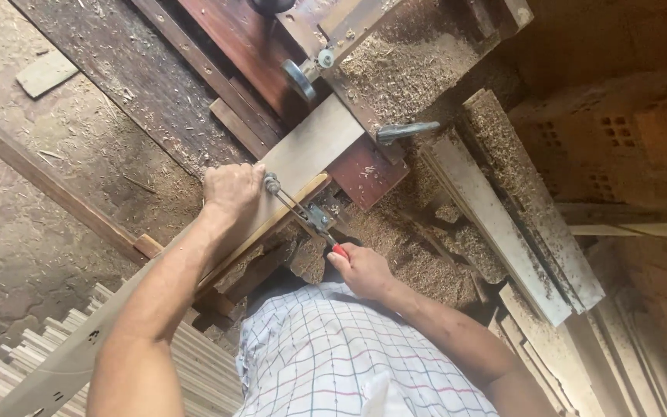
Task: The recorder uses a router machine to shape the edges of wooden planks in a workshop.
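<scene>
Hands at sawdust-covered counter [418, 54]: your left hand [231, 189] presses the long plank [303, 150] flat; your right hand [360, 269], grip closed, holds a red-handled clamp [303, 212] at its edge. Loose sawdust could let the plank slip.

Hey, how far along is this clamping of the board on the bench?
Done: the long board already lies across the dusty bench, and the clamp sits over its edge. In hand: the left hand presses the board down while the right hand grips the clamp's red handle. Left: whether the clamp is fully tight cannot be told, and both hands remain on.
</scene>
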